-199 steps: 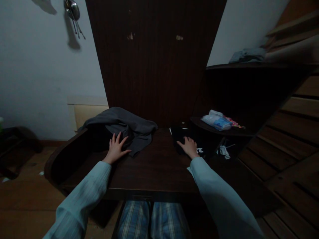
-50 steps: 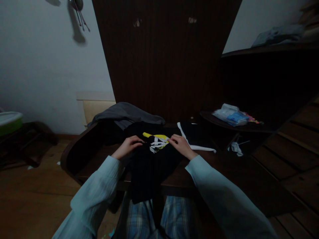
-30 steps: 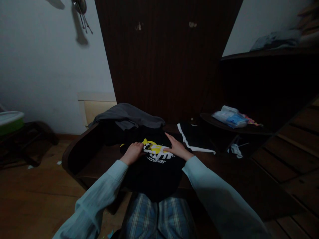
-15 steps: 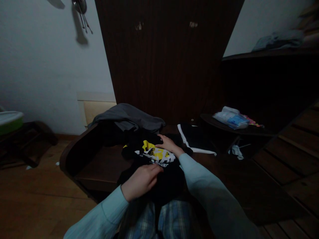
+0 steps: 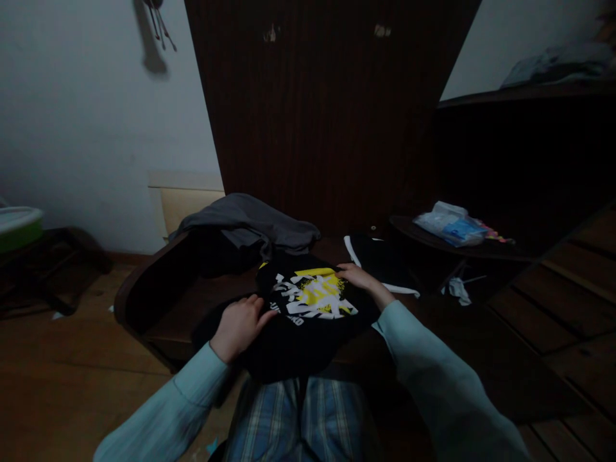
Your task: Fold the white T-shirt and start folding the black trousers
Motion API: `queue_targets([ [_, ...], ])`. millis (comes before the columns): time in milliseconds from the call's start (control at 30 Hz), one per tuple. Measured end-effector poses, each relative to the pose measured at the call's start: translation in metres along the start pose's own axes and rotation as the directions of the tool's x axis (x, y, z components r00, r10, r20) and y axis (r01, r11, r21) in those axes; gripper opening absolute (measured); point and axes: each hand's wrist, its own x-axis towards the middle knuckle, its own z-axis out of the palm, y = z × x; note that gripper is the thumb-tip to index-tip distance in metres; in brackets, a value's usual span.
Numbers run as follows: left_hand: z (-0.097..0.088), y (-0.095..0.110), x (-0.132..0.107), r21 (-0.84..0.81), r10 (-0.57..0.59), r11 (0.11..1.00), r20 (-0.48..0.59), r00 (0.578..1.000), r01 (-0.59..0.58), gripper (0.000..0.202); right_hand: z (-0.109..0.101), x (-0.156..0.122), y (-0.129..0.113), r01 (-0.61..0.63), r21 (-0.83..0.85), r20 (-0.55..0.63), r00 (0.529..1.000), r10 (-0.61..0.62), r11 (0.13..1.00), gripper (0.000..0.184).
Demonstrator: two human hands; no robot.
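Note:
A black T-shirt with a yellow and white print lies spread in front of my knees, partly over the dark wooden bench. My left hand is at the shirt's left side, fingers curled on the cloth and thumb pointing toward the print. On the right, my right hand pinches the cloth by the print's upper right corner, where a yellow fold shows. The undersides of both hands are hidden. Just beyond my right hand is a folded black garment with white trim.
A grey garment is draped over the bench's back left. To the right, a plastic-wrapped packet rests on a small dark shelf. A green tub stands at far left. A tall dark panel rises behind.
My hands have moved apart, the left one leftward and the right one rightward. The T-shirt has spread wider, and more of its print lies flat and visible.

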Motion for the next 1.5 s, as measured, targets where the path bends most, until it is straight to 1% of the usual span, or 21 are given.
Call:
queue_targets([
  [133,0.003,-0.044,0.006,0.029,-0.137,0.99,0.089,0.987,0.135,0.057,-0.025,-0.025,-0.006,-0.114,0.41,0.169,0.985,0.047,0.905,0.027],
  [267,0.015,-0.071,0.003,-0.103,-0.007,0.994,0.141,0.99,0.022,0.052,-0.035,-0.039,-0.01,-0.146,0.538,0.056,0.989,0.138,0.83,0.031],
  [400,0.02,-0.062,-0.008,-0.173,0.044,0.984,-0.024,0.999,-0.047,0.024,-0.032,-0.036,-0.008,-0.139,0.636,-0.078,0.967,0.242,0.759,0.019],
  [500,0.004,-0.045,-0.022,-0.299,0.122,0.95,0.072,0.99,-0.095,0.016,-0.032,-0.038,-0.012,-0.132,0.658,-0.034,0.978,0.205,0.741,0.015],
  [567,-0.016,-0.035,-0.034,-0.438,0.253,0.889,0.226,0.941,-0.134,0.018,-0.036,-0.046,-0.019,-0.125,0.648,0.035,0.99,0.135,0.751,0.016],
  [633,-0.039,-0.028,-0.044,-0.557,0.417,0.813,0.352,0.838,-0.17,0.021,-0.042,-0.057,-0.029,-0.124,0.631,0.145,0.989,0.04,0.766,0.018],
  [700,-0.056,-0.026,-0.05,-0.663,0.572,0.721,0.409,0.711,-0.199,0.025,-0.046,-0.068,-0.038,-0.124,0.618,0.266,0.962,-0.058,0.776,0.019],
  [767,-0.068,-0.031,-0.047,-0.723,0.639,0.661,0.402,0.656,-0.2,0.03,-0.046,-0.073,-0.047,-0.132,0.608,0.368,0.921,-0.13,0.783,0.018],
  [800,-0.072,-0.037,-0.042,-0.734,0.631,0.652,0.384,0.674,-0.193,0.032,-0.045,-0.073,-0.051,-0.138,0.6,0.404,0.902,-0.15,0.788,0.018],
  [867,-0.08,-0.054,-0.023,-0.722,0.529,0.671,0.31,0.79,-0.166,0.033,-0.042,-0.065,-0.06,-0.129,0.581,0.416,0.895,-0.157,0.803,0.017],
  [967,-0.101,-0.087,0.021,-0.671,0.13,0.733,-0.024,0.991,-0.112,0.028,-0.043,-0.036,-0.073,0.012,0.601,0.173,0.974,-0.145,0.799,0.016],
  [1000,-0.11,-0.097,0.036,-0.657,-0.072,0.748,-0.229,0.971,-0.1,0.025,-0.046,-0.024,-0.076,0.112,0.621,0.012,0.988,-0.152,0.775,0.018],
  [1033,-0.119,-0.105,0.051,-0.64,-0.299,0.764,-0.465,0.833,-0.084,0.021,-0.049,-0.012,-0.079,0.234,0.624,-0.155,0.972,-0.175,0.745,0.024],
  [1067,-0.127,-0.111,0.065,-0.607,-0.448,0.791,-0.657,0.606,-0.074,0.021,-0.053,-0.001,-0.08,0.338,0.605,-0.275,0.938,-0.209,0.721,0.032],
  [1100,-0.132,-0.114,0.076,-0.547,-0.454,0.834,-0.752,0.478,-0.068,0.027,-0.057,0.009,-0.08,0.396,0.569,-0.338,0.912,-0.234,0.721,0.042],
  [1133,-0.133,-0.115,0.084,-0.482,-0.419,0.875,-0.807,0.415,-0.054,0.035,-0.06,0.018,-0.078,0.413,0.527,-0.366,0.899,-0.24,0.743,0.051],
  [1167,-0.13,-0.114,0.091,-0.415,-0.365,0.909,-0.836,0.41,-0.036,0.043,-0.062,0.024,-0.073,0.394,0.476,-0.371,0.901,-0.226,0.786,0.059],
  [1233,-0.111,-0.107,0.098,-0.31,-0.258,0.951,-0.828,0.498,-0.024,0.051,-0.064,0.028,-0.056,0.271,0.327,-0.378,0.916,-0.138,0.905,0.068],
  [1333,-0.056,-0.09,0.104,-0.259,-0.149,0.963,-0.744,0.651,-0.076,0.048,-0.061,0.019,-0.019,-0.029,-0.014,-0.462,0.887,0.019,0.999,0.072],
  [1433,0.004,-0.072,0.108,-0.278,-0.113,0.956,-0.646,0.755,-0.094,0.045,-0.05,0.002,0.02,-0.341,-0.232,-0.506,0.842,0.186,0.911,0.065],
  [1500,0.032,-0.062,0.11,-0.281,-0.114,0.956,-0.61,0.784,-0.079,0.043,-0.041,-0.007,0.038,-0.408,-0.274,-0.527,0.821,0.219,0.871,0.048],
])
